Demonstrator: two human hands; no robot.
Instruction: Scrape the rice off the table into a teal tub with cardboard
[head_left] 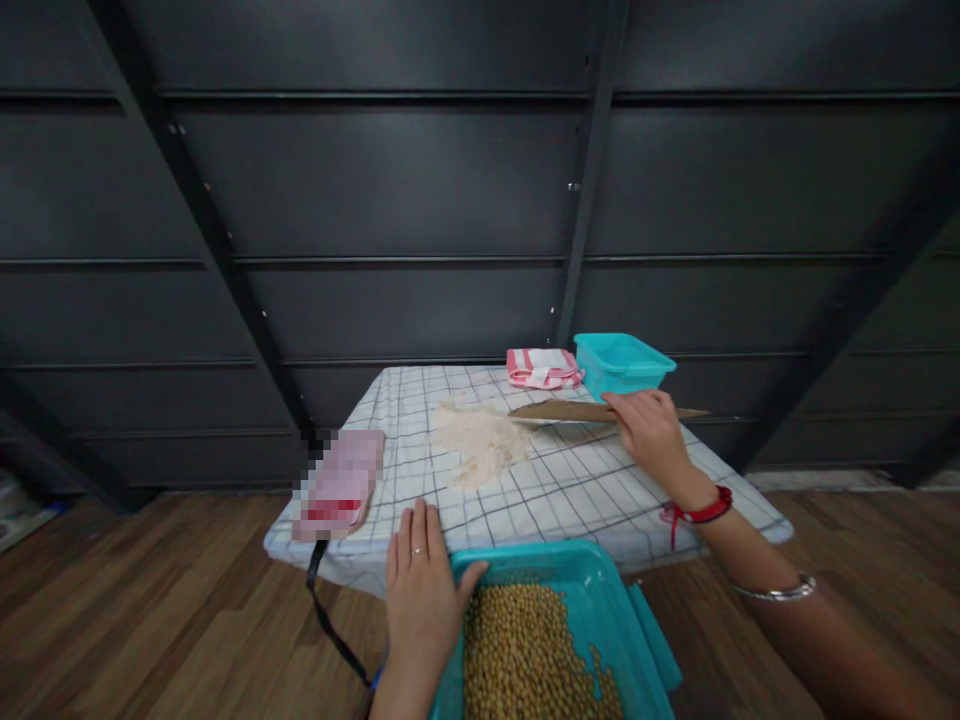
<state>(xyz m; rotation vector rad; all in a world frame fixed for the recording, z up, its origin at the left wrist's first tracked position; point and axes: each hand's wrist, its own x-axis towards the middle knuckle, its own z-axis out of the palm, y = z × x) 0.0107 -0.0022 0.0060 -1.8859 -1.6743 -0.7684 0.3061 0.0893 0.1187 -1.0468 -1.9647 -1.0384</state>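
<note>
My right hand (646,432) pinches a flat brown piece that looks like cardboard (562,411), held nearly level over the table, its left end by a pale, flour-like powder (484,440). The powder lies spread in an uneven patch on the checked tablecloth (577,490). My left hand (424,590) lies with fingers stretched out at the table's front edge. Its thumb rests over the corner rim of a teal tray (592,565). Inside that tray are many small yellowish beans (525,650), heaped toward its left and near side.
A teal plastic basket (626,365) stands at the table's back right, beside a folded red-and-white cloth (544,367). On the left lies a pinkish, blurred flat object (345,480), with a black strap (330,620) hanging below. A dark panelled wall (412,180) rises behind the table.
</note>
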